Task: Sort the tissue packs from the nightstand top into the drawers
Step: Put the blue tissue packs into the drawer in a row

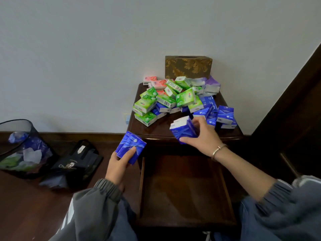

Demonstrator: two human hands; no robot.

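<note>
Nearest, dark wooden drawer (185,188) is pulled open, bottom bare. Off its L rim, stack of blue plastic-wrapped tissue packs (131,147) is gripped by left hand (118,164). At dark wooden counter (156,129) front edge, second blue stack (184,130) is clutched by right hand (203,136). Behind: mixed green/red/blue pile (166,100), then gold patterned tissue box (188,66) at wall.

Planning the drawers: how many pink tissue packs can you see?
3 pink packs: two at the nightstand's back left, one half-buried among green packs. More may be hidden.
</note>
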